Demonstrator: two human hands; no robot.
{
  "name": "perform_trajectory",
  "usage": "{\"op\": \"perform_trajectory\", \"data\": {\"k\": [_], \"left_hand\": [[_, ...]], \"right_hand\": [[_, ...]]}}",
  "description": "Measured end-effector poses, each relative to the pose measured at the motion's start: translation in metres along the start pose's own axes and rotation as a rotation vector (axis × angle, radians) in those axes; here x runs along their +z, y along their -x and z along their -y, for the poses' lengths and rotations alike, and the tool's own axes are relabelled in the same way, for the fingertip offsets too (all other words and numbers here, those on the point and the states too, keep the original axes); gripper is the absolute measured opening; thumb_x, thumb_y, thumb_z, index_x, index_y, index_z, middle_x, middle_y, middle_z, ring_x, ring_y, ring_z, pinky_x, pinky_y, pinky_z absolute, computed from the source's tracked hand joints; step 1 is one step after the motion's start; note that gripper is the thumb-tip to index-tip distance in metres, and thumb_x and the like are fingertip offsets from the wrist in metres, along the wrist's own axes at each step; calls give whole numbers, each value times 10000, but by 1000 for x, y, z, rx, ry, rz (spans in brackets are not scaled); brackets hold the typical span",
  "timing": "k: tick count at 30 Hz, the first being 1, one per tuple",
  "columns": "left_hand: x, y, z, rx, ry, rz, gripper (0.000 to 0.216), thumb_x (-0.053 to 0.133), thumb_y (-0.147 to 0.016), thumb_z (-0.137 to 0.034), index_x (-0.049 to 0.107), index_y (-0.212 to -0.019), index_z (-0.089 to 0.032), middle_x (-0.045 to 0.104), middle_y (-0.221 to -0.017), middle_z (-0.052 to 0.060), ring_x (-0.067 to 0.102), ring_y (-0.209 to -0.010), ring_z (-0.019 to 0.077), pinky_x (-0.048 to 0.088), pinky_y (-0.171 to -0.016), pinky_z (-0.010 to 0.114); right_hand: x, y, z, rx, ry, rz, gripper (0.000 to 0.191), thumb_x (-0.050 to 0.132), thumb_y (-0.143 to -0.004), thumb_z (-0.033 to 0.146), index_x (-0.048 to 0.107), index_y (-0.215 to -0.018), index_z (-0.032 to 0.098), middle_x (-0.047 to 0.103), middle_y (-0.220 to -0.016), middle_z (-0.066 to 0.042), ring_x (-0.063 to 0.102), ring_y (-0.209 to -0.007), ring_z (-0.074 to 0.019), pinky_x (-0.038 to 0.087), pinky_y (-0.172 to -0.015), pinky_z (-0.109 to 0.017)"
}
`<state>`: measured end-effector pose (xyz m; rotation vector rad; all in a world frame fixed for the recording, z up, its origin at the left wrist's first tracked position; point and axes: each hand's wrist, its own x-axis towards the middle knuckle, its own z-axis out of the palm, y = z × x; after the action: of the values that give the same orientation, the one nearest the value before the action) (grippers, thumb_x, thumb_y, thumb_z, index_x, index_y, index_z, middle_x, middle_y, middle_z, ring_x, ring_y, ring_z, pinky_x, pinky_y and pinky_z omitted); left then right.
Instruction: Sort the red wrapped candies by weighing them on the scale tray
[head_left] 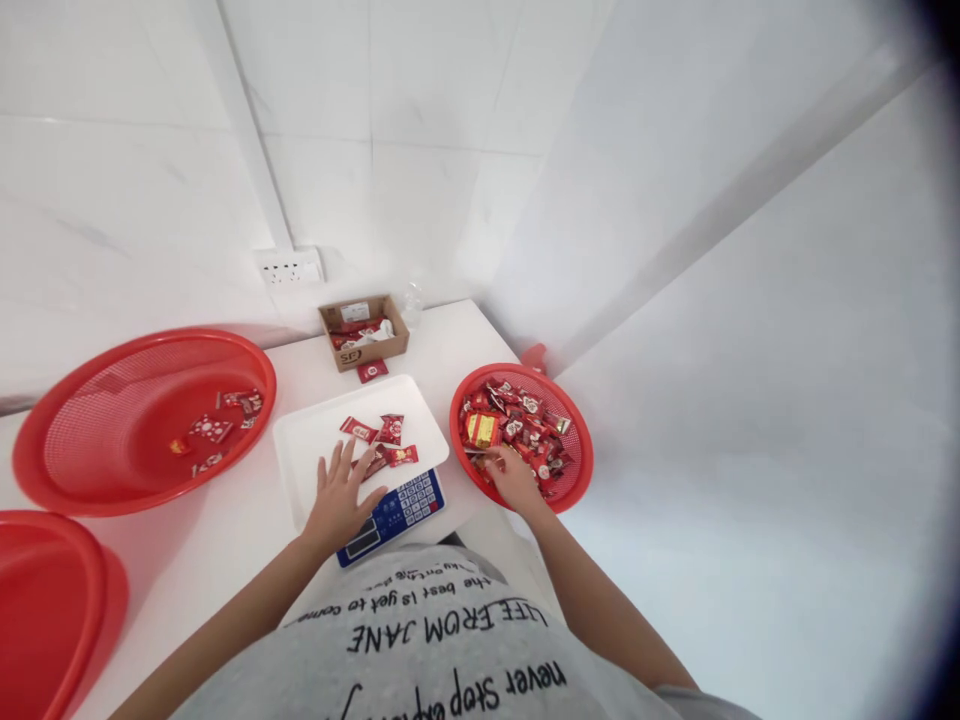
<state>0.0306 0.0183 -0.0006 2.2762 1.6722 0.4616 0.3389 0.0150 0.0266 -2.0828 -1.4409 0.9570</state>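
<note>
My left hand [341,502] is open, fingers spread over the near side of a white scale tray [304,430]. Its fingertips are by several small red candy packets [390,429] lying on that tray. Part of the blue keypad of the digital scale [412,505] shows below the tray. At the right, my right hand [516,478] reaches over the near rim of a round red basket [583,440]. Thumb and fingers are closed together among many red-wrapped candies [529,425]; what they pinch is hard to make out. A yellow-and-red packet [482,430] lies just beyond the fingertips.
A small cardboard box [367,352] with red packets stands behind the scale, a red packet [373,371] before it. On the left is a big red basket [97,400] with a few packets; another red basket [45,610] is nearer. A wall socket [289,268] is behind.
</note>
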Motion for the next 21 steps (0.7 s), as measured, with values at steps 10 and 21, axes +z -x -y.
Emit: {"op": "perform_trajectory", "data": {"k": [10,21], "left_hand": [[5,54,6,-145,78,-74,521,392,-886,-440,431,-1330,-170,362,-1435,173,162,-1383,329,198,-1063,578],[3,41,1,-130,152,-79,488,399,-886,-417,445,-1312,-183,388,-1424,153,182,-1382,307,213,-1071,557]], "right_hand": [[-21,-40,-56,94,317,-236,485,462,-789,208,511,-1264,123,385,-1371,-167,363,-1262,-296,300,-1019,-377],[-38,-41,-61,184,358,-200,352,406,-833,346,693,-957,184,670,-1009,-103,595,-964,-240,432,-809,-325]]}}
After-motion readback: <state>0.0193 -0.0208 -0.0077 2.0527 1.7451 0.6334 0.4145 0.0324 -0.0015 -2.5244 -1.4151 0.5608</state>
